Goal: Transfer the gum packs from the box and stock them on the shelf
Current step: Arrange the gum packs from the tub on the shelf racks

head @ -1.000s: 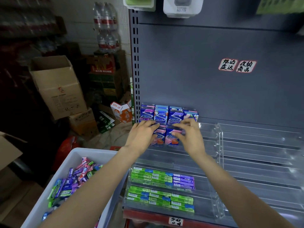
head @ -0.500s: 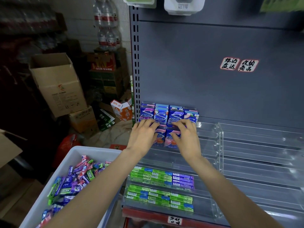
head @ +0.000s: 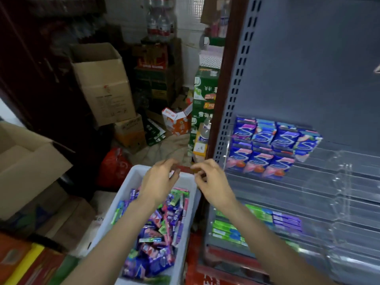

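Head camera view, looking down and forward, with some motion blur. A white plastic bin sits low in the near centre, rectangular with smooth walls, holding a loose heap of gum packs in purple, pink, green and blue glossy wrappers; they are too jumbled to count. Two bare forearms reach in from the near edge. The left hand hovers over the far end of the bin, fingers loosely curled, with nothing visibly held. The right hand hovers just beside the bin's right rim, fingers also loosely curled and empty.

To the right stands a grey metal shelf with a perforated upright and clear plastic dividers forming stepped trays. On its upper tray stand seven blue boxed packs, four in the far row and three in the near row, upright and touching. Lower and nearer, flat green and purple stick packs lie in rows, blurred.

To the left and far, cardboard cartons crowd the floor: a tall open brown carton, another open one at the left edge, a small orange-and-white box, stacked green cartons against the shelf's side, and a red bag. Shrink-wrapped water bottles stand at the far back.
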### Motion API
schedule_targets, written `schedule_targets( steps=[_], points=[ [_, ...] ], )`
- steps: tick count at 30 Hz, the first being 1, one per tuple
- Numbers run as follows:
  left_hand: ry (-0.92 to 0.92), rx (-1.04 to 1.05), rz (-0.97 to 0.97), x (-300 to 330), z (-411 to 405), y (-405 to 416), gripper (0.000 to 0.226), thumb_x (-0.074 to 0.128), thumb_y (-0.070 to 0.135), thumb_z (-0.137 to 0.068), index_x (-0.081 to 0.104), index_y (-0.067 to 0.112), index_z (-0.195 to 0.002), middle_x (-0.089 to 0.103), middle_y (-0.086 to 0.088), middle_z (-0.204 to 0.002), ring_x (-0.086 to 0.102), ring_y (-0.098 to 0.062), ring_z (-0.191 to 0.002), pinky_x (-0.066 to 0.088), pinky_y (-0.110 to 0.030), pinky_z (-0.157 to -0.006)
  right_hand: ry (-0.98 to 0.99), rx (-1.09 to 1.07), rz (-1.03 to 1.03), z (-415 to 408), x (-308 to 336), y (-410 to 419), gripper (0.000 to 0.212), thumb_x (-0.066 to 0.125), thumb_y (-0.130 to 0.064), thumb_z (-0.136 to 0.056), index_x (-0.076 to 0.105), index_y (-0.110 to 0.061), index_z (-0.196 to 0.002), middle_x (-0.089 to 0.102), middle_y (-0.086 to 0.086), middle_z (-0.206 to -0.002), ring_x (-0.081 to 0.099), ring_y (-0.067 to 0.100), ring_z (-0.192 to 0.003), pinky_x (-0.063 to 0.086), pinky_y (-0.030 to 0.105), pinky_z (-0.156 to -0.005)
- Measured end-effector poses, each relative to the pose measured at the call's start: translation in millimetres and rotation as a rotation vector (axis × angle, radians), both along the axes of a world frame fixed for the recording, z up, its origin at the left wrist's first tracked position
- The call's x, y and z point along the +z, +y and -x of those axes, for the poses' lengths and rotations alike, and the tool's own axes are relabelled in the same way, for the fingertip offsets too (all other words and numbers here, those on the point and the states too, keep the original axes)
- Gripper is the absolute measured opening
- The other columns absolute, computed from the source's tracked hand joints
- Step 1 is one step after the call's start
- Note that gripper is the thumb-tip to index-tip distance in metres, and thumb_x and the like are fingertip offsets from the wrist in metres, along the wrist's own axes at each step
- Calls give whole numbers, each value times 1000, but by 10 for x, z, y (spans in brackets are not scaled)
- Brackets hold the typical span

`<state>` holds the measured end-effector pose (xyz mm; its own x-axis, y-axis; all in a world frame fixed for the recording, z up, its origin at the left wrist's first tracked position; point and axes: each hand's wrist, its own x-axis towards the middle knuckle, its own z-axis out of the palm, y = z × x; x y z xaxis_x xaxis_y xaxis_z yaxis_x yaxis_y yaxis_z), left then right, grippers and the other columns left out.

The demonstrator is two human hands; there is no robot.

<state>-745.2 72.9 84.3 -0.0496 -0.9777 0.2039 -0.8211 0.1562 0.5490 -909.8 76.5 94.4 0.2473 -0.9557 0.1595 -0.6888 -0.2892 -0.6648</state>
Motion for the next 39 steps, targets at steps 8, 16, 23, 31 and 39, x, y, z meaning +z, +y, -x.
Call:
schedule_targets(
  steps=[8, 16, 23, 31, 39],
  points=[
    [-116, -110, -315, -903, -1285, -80, 22, 58, 10, -89, 64, 9, -109, 65, -15, -105, 61, -35, -97, 51, -44, -80, 144, -63, -325, -984, -985, 12, 32, 50, -9, -93, 58, -11, -124, 54, 9, -126, 54, 25, -111, 40, 31, -99],
    [-284, -397, -548, -1530, -1630, 42, 56, 48, 23, -98, 25, 22, -149, 25, 0, -154, 31, -19, -138, 28, -26, -110, 321, 181, -519, -1332, -1697, 206, 67, 47, -18, -98, 9, -36, -149, -5, -10, -158, 5, 17, -146, 34, 34, -109],
    [-278, -415, -384, -1663, -1664, 155, 65, 62, 17, -89, 31, 17, -146, 28, -5, -152, 39, -24, -132, 33, -30, -107, 571, 103, -492, -1308, -1804, 138, 60, 38, -31, -101, 3, -35, -150, -8, -10, -158, 8, 19, -145, 35, 40, -109],
    [-485, -521, -403, -1737, -1703, 226, 41, 45, 26, -98, 45, 24, -139, 44, 4, -135, 38, -15, -126, 22, -25, -104, 543, 52, -534, -1137, -1971, 242, 48, 37, -36, -99, 30, -27, -146, 12, -5, -158, 15, 19, -144, 28, 40, -113],
    [-501, -444, -418, -1767, -1597, 220, 39, 50, 24, -96, 48, 22, -135, 45, 0, -132, 36, -18, -125, 21, -28, -101, 424, 57, -493, -1010, -2034, 276, 41, 43, -31, -97, 49, -18, -135, 27, -3, -153, 22, 14, -142, 33, 42, -111]
  ],
)
